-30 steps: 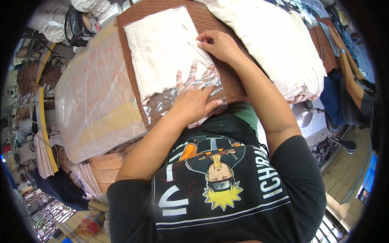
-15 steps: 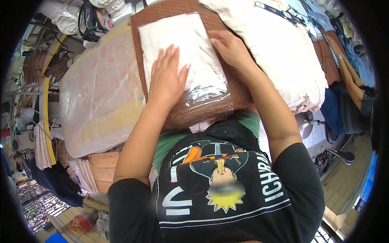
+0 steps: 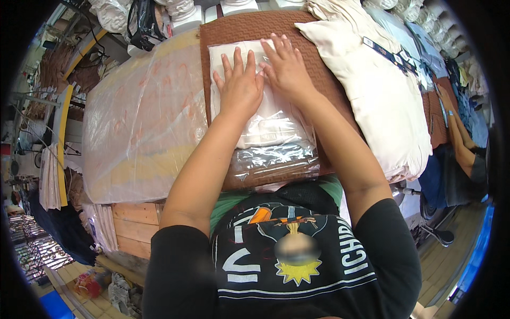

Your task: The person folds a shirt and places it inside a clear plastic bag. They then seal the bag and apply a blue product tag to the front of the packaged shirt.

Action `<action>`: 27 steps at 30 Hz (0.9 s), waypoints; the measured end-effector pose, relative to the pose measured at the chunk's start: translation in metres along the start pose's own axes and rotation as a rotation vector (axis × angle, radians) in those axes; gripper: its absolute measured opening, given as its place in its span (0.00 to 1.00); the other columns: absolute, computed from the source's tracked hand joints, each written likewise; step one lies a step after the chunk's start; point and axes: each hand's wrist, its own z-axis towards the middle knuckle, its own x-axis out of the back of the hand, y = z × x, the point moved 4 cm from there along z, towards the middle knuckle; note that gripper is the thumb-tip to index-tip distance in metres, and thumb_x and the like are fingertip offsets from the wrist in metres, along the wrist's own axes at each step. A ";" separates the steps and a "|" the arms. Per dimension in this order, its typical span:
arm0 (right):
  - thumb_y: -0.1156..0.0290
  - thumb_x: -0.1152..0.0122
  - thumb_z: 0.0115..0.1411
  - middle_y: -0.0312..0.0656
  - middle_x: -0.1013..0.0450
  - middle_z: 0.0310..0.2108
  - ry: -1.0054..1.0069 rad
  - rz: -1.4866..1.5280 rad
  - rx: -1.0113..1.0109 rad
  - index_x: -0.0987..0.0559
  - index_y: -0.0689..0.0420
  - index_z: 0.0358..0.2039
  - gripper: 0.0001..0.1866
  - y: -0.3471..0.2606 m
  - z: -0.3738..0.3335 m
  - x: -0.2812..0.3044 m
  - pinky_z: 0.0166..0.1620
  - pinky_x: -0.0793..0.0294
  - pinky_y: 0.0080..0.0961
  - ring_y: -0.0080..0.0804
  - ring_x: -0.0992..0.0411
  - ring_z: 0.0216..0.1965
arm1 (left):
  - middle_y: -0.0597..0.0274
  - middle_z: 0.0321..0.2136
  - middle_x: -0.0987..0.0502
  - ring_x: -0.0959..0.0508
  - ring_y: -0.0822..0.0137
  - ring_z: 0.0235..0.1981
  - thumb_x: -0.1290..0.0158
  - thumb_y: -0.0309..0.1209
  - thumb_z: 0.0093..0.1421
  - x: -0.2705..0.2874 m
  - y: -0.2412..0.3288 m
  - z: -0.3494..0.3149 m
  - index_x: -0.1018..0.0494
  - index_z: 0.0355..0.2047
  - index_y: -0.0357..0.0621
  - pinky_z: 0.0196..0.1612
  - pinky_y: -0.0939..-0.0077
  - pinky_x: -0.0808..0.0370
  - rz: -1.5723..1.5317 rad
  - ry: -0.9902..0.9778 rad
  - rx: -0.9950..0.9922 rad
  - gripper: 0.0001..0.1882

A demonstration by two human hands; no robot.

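Observation:
A folded cream garment inside a clear plastic bag (image 3: 268, 127) lies on a brown textured mat (image 3: 326, 85). My left hand (image 3: 240, 85) lies flat on the bag's upper part, fingers spread. My right hand (image 3: 286, 66) presses flat beside it, touching it, also on the bag. The bag's open, shiny end (image 3: 276, 162) lies empty near my body. Neither hand grips anything.
A large clear plastic sheet over a pile (image 3: 141, 125) lies to the left. A stack of cream garments (image 3: 382, 90) with a dark tag lies to the right. Another person's arm (image 3: 462, 143) shows at the far right. Wooden crates (image 3: 133, 215) stand below left.
Both hands have slid up the bag away from my body and now lie side by side near its far end; earlier they were apart at the bag's sides.

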 end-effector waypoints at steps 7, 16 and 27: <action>0.49 0.63 0.65 0.44 0.55 0.68 -0.159 -0.142 0.030 0.43 0.44 0.65 0.29 -0.015 -0.009 -0.045 0.65 0.62 0.56 0.47 0.61 0.69 | 0.53 0.67 0.57 0.62 0.40 0.67 0.61 0.44 0.64 -0.022 -0.027 -0.015 0.48 0.65 0.54 0.60 0.30 0.62 0.089 -0.032 0.107 0.30; 0.50 0.59 0.65 0.44 0.52 0.67 -0.215 0.043 -0.006 0.40 0.45 0.63 0.28 0.001 0.001 -0.051 0.64 0.58 0.53 0.43 0.58 0.68 | 0.51 0.66 0.55 0.58 0.42 0.67 0.59 0.46 0.64 -0.024 -0.036 -0.004 0.44 0.63 0.50 0.60 0.33 0.56 -0.013 -0.093 0.113 0.29; 0.57 0.41 0.59 0.32 0.27 0.21 -0.486 0.688 -0.941 0.21 0.56 0.31 0.15 0.026 -0.154 0.093 0.21 0.35 0.10 0.16 0.30 0.19 | 0.66 0.29 0.23 0.26 0.79 0.27 0.46 0.40 0.60 0.067 -0.093 -0.149 0.25 0.43 0.38 0.31 0.84 0.30 -0.756 -0.176 0.657 0.18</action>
